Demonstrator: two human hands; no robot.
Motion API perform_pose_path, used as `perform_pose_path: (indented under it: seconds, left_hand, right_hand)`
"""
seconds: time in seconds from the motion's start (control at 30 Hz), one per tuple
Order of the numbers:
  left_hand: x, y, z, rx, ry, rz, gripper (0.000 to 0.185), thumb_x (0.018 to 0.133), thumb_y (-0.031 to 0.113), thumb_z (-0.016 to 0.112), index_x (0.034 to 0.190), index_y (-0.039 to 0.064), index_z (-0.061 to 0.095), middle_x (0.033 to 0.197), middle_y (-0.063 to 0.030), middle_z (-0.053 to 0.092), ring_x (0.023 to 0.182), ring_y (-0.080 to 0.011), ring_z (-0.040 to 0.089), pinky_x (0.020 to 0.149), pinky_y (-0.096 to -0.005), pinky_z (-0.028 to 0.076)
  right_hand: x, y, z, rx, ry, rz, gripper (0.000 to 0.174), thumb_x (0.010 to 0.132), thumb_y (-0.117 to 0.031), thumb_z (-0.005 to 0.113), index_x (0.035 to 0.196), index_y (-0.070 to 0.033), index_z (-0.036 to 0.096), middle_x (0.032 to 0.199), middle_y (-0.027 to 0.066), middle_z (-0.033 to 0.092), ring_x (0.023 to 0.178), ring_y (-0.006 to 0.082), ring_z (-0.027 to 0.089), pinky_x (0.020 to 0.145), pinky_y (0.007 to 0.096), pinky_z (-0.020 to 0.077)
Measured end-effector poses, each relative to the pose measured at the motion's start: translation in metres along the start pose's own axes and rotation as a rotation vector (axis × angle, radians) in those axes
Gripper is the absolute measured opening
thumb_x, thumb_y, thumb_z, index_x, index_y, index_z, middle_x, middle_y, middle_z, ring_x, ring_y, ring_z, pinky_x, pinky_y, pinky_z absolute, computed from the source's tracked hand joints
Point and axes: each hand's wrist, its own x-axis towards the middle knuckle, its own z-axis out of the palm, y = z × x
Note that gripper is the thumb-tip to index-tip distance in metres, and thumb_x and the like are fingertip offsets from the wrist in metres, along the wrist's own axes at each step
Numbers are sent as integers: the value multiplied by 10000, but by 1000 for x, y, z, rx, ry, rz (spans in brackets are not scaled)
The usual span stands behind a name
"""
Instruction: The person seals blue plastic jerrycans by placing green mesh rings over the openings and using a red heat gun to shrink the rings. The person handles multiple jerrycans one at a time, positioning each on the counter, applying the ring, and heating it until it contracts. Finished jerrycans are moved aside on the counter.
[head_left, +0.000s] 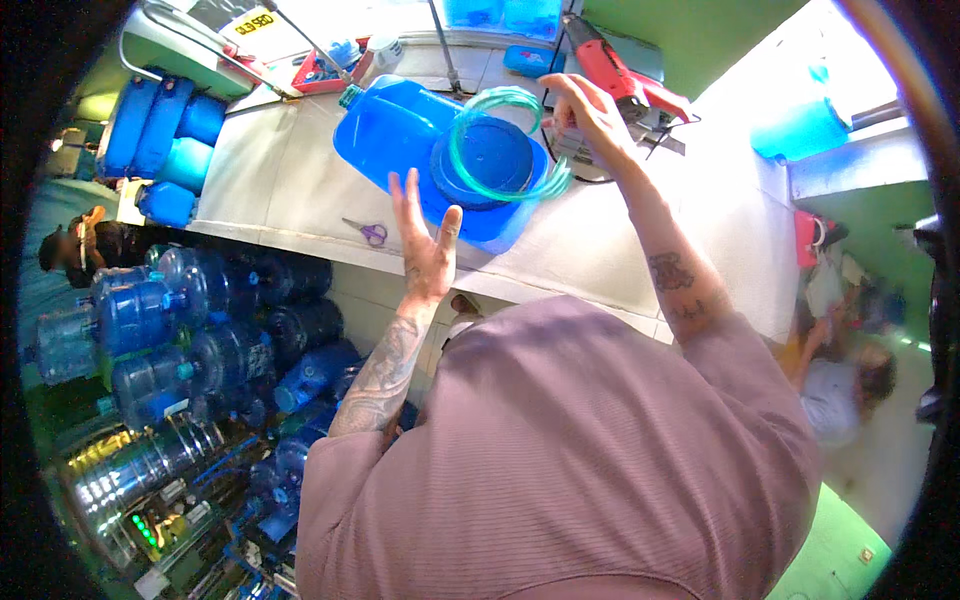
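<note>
A blue plastic water container (409, 124) lies on its side on the tiled counter, its small capped neck towards the far left. Over its large round screw lid (491, 161) is a loose coil of translucent green plastic bands or tubing (459, 154), blurred at the lower right. My left hand (426, 251), fingers spread, is by the container's near edge and holds nothing. Just right of the coil, my right hand (589, 116) is raised with fingers apart and nothing visible in them. Beyond it rests a red heat gun (611, 67). Purple-handled scissors (371, 233) lie left of my left hand.
A red basket (306, 77) of small blue parts stands at the back. Several large blue water bottles (229, 352) are stacked below at left. Blue containers (142, 124) stand at the counter's left end. One person (82, 240) is at far left, another (832, 397) at right.
</note>
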Motion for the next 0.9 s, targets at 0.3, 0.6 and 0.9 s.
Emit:
perform_pose_path:
  seconds: [0.3, 0.6, 0.9]
  left_hand:
    - [22, 41, 36, 491, -69, 428, 622, 874, 264, 749, 1401, 39, 506, 1458, -174, 484, 1382, -362, 394, 1155, -515, 258]
    - [36, 39, 16, 321, -133, 345, 816, 845, 414, 776, 1456, 13, 413, 1507, -256, 381, 1419, -399, 336, 1177, -485, 266]
    - [48, 27, 19, -126, -84, 80, 692, 980, 412, 622, 1423, -80, 420, 1476, -251, 433, 1390, -339, 407, 1162, -416, 307]
  right_hand:
    - [-19, 16, 49, -259, 9, -380, 440, 957, -407, 628, 1176, -25, 645, 1101, 203, 683, 1031, 322, 675, 899, 400, 517]
    - [113, -15, 24, -1231, -97, -30, 311, 896, -313, 609, 1010, -56, 743, 1069, 194, 722, 1018, 372, 697, 856, 463, 566]
    - [86, -45, -33, -588, 329, -668, 387, 1000, -394, 551, 943, -40, 697, 830, 143, 698, 770, 241, 675, 727, 365, 529]
